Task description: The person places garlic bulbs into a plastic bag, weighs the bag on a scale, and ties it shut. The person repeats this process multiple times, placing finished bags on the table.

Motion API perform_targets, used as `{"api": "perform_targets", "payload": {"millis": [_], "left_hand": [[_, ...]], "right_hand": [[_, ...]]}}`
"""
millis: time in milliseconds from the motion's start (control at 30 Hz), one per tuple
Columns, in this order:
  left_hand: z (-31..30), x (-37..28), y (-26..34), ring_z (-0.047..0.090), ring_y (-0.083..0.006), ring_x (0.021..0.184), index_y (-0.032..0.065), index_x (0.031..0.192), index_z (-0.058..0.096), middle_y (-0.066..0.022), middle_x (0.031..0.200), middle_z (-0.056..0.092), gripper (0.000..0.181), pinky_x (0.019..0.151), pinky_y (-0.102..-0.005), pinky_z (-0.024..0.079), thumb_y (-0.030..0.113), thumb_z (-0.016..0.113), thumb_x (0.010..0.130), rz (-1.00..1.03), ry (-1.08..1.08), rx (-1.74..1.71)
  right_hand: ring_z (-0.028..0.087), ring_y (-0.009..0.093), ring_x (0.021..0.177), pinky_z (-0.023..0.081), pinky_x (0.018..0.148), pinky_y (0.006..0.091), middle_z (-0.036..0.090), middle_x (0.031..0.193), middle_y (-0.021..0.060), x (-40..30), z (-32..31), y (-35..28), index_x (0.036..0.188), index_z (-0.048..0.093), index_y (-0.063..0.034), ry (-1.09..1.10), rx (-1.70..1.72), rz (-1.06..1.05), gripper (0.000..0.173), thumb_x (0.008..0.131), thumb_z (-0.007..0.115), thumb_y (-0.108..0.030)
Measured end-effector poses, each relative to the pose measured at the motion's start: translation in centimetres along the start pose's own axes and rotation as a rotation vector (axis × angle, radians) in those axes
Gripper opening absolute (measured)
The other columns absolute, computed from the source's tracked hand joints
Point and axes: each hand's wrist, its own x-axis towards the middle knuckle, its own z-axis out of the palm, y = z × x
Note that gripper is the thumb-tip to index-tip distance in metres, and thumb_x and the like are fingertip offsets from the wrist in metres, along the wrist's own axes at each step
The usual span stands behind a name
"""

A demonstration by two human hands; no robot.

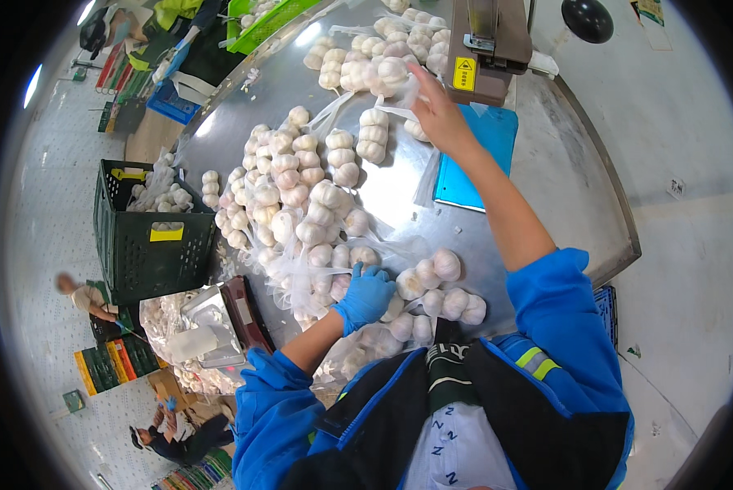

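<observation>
Many netted strings of white garlic bulbs cover the middle of a metal worktable. My left hand, in a blue glove, rests with bent fingers on netted garlic near the table's front edge; whether it grips the net is unclear. Bare, my right hand is at the back, touching white netting beside a pile of garlic. Its fingertips are partly hidden by the netting. Just right of it stands a brown sealing machine with a yellow warning label. Several garlic strings lie close to my body.
A blue folder lies under my right forearm. To the left are a dark green crate holding garlic and a scale with a metal tray. A bright green crate is at the far edge. Other people work beyond the table.
</observation>
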Motion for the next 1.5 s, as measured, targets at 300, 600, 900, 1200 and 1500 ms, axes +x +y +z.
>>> {"api": "perform_targets", "payload": {"millis": [300, 600, 900, 1200, 1500], "left_hand": [[-13.0, 4.2, -0.2, 0.042, -0.0083, 0.059, 0.0037, 0.082, 0.052, 0.0011, 0.065, 0.044, 0.024, 0.055, -0.0222, 0.037, 0.023, 0.045, 0.094, -0.288, 0.052, -1.699], [-18.4, 9.5, 6.3, 0.03, -0.0043, 0.05, 0.0086, 0.085, 0.053, 0.0066, 0.059, 0.035, 0.016, 0.044, -0.0194, 0.023, 0.023, 0.048, 0.091, -0.348, 0.043, -2.048], [-27.4, 17.7, 3.5, 0.06, -0.033, 0.059, 0.0057, 0.097, 0.048, -0.0124, 0.07, 0.06, 0.02, 0.05, -0.0404, 0.047, 0.01, 0.054, 0.078, 0.025, 0.403, -0.025], [-21.2, 24.1, -9.5, 0.062, -0.0325, 0.064, 0.0013, 0.119, 0.042, -0.016, 0.078, 0.062, 0.054, 0.054, -0.0395, 0.048, 0.02, 0.065, 0.073, -0.073, 0.607, 0.15], [-18.4, 24.1, -11.3, 0.063, -0.0316, 0.069, 0.0108, 0.123, 0.043, -0.0125, 0.08, 0.063, 0.05, 0.057, -0.0382, 0.048, 0.022, 0.063, 0.078, -0.091, 0.584, -0.047]], "right_hand": [[0.058, 0.021, 0.085, 0.045, 0.079, 0.0311, 0.063, 0.094, 0.0128, -16.1, -0.2, -6.0, 0.107, 0.057, -0.002, -0.866, 0.18, 0.245, 0.044, 0.079, 0.063, -0.036], [0.054, 0.016, 0.095, 0.043, 0.084, 0.0294, 0.059, 0.103, 0.0063, -16.8, -4.5, -2.5, 0.108, 0.058, -0.0033, -0.318, 0.316, 0.065, 0.03, 0.081, 0.06, -0.017], [0.055, 0.031, 0.097, 0.043, 0.085, 0.0356, 0.055, 0.108, 0.0171, -4.3, -9.8, -1.8, 0.113, 0.052, -0.0005, 0.22, 0.11, -0.138, 0.034, 0.082, 0.052, -0.015], [0.065, 0.024, 0.085, 0.05, 0.073, 0.0357, 0.066, 0.088, 0.0174, -0.8, -16.4, -7.6, 0.098, 0.063, -0.0036, -0.301, -0.277, 0.17, 0.046, 0.086, 0.045, -0.044], [0.048, 0.01, 0.042, 0.035, 0.037, 0.0235, 0.054, 0.057, 0.0064, -8.8, -11.0, -11.2, 0.065, 0.055, -0.0044, -0.486, 0.778, 0.357, 0.04, 0.088, 0.047, -0.036]]}}
